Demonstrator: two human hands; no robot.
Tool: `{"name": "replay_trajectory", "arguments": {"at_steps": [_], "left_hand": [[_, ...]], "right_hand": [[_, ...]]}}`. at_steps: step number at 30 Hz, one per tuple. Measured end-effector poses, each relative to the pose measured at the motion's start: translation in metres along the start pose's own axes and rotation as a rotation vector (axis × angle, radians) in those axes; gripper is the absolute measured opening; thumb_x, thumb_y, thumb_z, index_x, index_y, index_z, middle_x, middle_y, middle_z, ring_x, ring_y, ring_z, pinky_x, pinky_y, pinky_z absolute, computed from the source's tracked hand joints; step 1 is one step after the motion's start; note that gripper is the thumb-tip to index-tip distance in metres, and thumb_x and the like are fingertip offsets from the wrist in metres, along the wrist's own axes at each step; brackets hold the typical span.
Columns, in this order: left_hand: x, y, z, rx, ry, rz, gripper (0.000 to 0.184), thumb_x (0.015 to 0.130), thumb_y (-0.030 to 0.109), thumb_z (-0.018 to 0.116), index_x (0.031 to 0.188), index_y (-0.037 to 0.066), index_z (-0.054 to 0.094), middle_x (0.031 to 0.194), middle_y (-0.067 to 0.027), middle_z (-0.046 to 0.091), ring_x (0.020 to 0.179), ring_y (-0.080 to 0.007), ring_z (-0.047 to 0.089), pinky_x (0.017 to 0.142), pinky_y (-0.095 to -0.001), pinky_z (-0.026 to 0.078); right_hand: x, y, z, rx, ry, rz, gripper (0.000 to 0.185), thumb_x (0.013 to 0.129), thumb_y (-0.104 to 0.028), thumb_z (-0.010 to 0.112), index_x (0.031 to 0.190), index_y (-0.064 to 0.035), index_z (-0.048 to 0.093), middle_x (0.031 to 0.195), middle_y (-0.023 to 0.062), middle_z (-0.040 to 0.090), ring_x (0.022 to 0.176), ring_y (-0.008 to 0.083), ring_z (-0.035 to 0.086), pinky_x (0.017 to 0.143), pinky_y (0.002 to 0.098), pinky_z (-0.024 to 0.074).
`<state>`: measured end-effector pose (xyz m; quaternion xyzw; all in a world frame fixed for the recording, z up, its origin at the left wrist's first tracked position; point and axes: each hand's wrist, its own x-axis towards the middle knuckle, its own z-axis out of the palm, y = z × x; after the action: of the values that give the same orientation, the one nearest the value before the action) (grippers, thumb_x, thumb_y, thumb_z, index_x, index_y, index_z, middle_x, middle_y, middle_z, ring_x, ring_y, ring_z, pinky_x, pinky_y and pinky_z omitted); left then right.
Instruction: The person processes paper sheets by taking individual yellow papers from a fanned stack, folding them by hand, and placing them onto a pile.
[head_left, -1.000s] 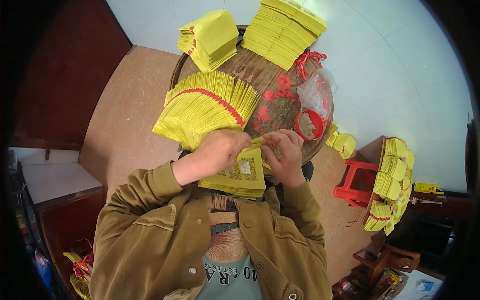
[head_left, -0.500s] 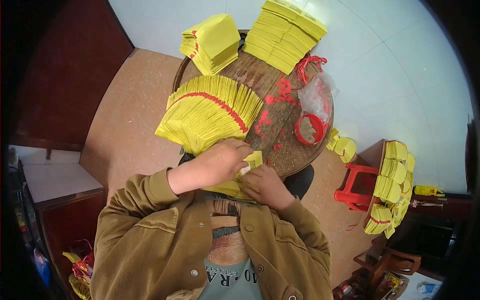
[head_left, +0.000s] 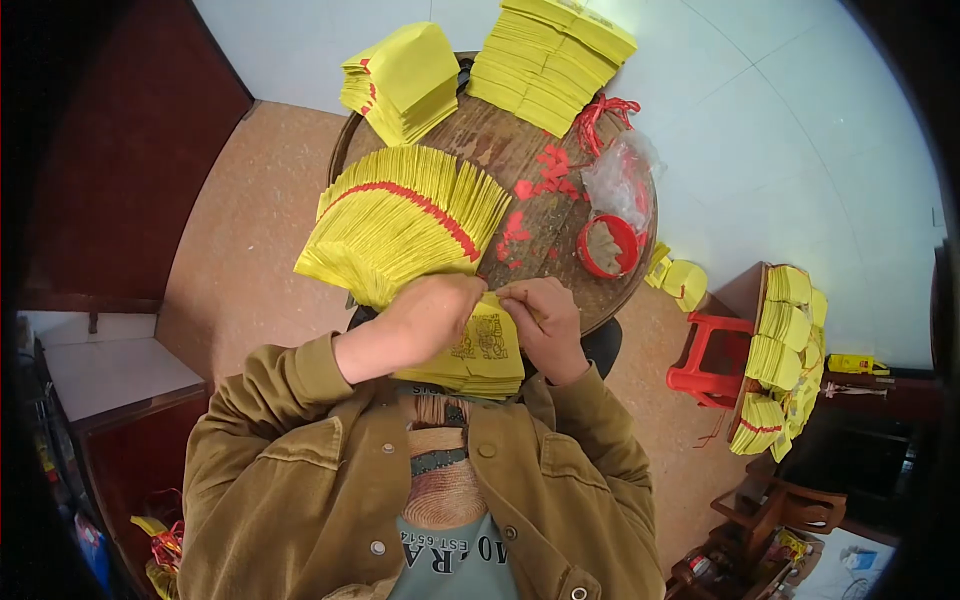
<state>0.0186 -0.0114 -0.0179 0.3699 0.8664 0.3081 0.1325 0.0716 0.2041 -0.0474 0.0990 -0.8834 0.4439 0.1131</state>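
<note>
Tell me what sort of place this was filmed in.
Probably a room in a home doubling as a small paper-craft workspace: a round wooden table holds fanned yellow papers and red scraps, and more yellow bundles are piled beside a red plastic stool.

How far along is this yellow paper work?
The fan of folded yellow papers with a red stripe looks done. In progress: the left hand and right hand meet at the far edge of a stack of printed yellow sheets. That stack and the loose red paper scraps probably remain; how many sheets, I cannot tell.
</note>
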Motion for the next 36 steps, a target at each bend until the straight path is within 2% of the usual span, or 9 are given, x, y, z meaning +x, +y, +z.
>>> {"name": "replay_trajectory", "arguments": {"at_steps": [4, 10, 15, 19, 24, 25, 30, 34, 36], "left_hand": [[0.006, -0.01, -0.006, -0.121, 0.028, 0.019, 0.012, 0.088, 0.006, 0.067, 0.098, -0.001, 0.069, 0.08, -0.0158, 0.069, 0.068, -0.0347, 0.061, 0.064, -0.0412, 0.049], [0.008, -0.003, -0.018, -0.134, -0.122, 0.075, 0.005, 0.088, 0.002, 0.064, 0.087, 0.0, 0.069, 0.075, -0.014, 0.067, 0.062, -0.0324, 0.058, 0.06, -0.0398, 0.048], [0.006, -0.006, -0.007, -0.173, 0.123, 0.091, 0.007, 0.089, 0.0, 0.062, 0.083, -0.001, 0.066, 0.072, -0.011, 0.066, 0.058, -0.0272, 0.054, 0.057, -0.0365, 0.045], [0.008, -0.002, -0.006, -0.36, 0.325, -0.107, 0.011, 0.088, 0.003, 0.06, 0.077, 0.001, 0.06, 0.067, -0.0103, 0.061, 0.056, -0.0274, 0.053, 0.058, -0.0395, 0.045], [0.006, -0.002, -0.007, -0.358, 0.329, -0.133, 0.009, 0.089, 0.002, 0.061, 0.081, 0.0, 0.064, 0.069, -0.0084, 0.061, 0.058, -0.0237, 0.054, 0.058, -0.0363, 0.045], [0.006, -0.002, -0.006, -0.358, 0.33, -0.134, 0.009, 0.089, 0.002, 0.061, 0.081, 0.0, 0.064, 0.069, -0.0084, 0.061, 0.058, -0.0237, 0.054, 0.058, -0.0363, 0.045], [0.009, -0.004, 0.001, -0.396, 0.491, -0.014, 0.007, 0.089, 0.001, 0.062, 0.089, -0.001, 0.069, 0.072, -0.0087, 0.063, 0.059, -0.0242, 0.055, 0.059, -0.035, 0.046], [0.01, -0.005, 0.001, -0.354, 0.46, -0.052, 0.01, 0.087, 0.0, 0.063, 0.093, -0.002, 0.072, 0.077, -0.0092, 0.066, 0.062, -0.0246, 0.058, 0.061, -0.0343, 0.047], [0.01, -0.005, 0.001, -0.364, 0.442, -0.056, 0.01, 0.087, 0.0, 0.064, 0.093, -0.001, 0.072, 0.078, -0.0093, 0.067, 0.063, -0.0248, 0.058, 0.061, -0.0345, 0.047]], "right_hand": [[0.003, 0.001, -0.013, -0.045, -0.159, -0.205, 0.015, 0.083, -0.012, 0.075, 0.098, -0.0088, 0.075, 0.089, -0.0003, 0.071, 0.085, 0.0223, 0.059, 0.079, 0.0325, 0.0461], [0.016, -0.009, -0.01, -0.105, -0.122, -0.174, 0.017, 0.083, -0.01, 0.074, 0.101, -0.0092, 0.074, 0.093, 0.0014, 0.071, 0.087, 0.023, 0.06, 0.082, 0.0334, 0.046], [0.024, 0.009, -0.008, -0.015, 0.13, -0.04, 0.019, 0.084, -0.009, 0.072, 0.103, -0.008, 0.073, 0.095, 0.0048, 0.07, 0.088, 0.0245, 0.061, 0.084, 0.0365, 0.0464], [0.032, 0.084, -0.006, -0.281, 0.272, 0.069, 0.023, 0.083, -0.007, 0.07, 0.107, -0.0071, 0.071, 0.103, 0.0089, 0.068, 0.092, 0.0276, 0.06, 0.085, 0.0399, 0.0473], [0.032, 0.104, 0.042, -0.809, 0.125, -0.06, 0.029, 0.083, -0.005, 0.069, 0.112, -0.0053, 0.071, 0.114, 0.0117, 0.063, 0.097, 0.0305, 0.057, 0.087, 0.039, 0.0471], [0.033, 0.101, 0.041, -0.809, 0.123, -0.061, 0.029, 0.083, -0.005, 0.069, 0.112, -0.0053, 0.071, 0.114, 0.0117, 0.063, 0.097, 0.0305, 0.057, 0.087, 0.039, 0.0471], [0.029, 0.085, 0.023, -0.444, 0.201, 0.021, 0.022, 0.084, -0.004, 0.068, 0.106, -0.006, 0.07, 0.112, 0.0098, 0.062, 0.097, 0.0285, 0.055, 0.087, 0.0374, 0.0463], [0.015, 0.069, 0.007, 0.334, 0.124, 0.457, 0.011, 0.088, -0.005, 0.07, 0.099, -0.0057, 0.072, 0.113, 0.0076, 0.063, 0.102, 0.0238, 0.054, 0.091, 0.0353, 0.0441], [0.011, 0.047, 0.003, 0.389, 0.099, 0.426, 0.009, 0.088, -0.006, 0.071, 0.097, -0.0054, 0.072, 0.112, 0.0073, 0.064, 0.103, 0.0229, 0.054, 0.092, 0.0347, 0.0438]]}}
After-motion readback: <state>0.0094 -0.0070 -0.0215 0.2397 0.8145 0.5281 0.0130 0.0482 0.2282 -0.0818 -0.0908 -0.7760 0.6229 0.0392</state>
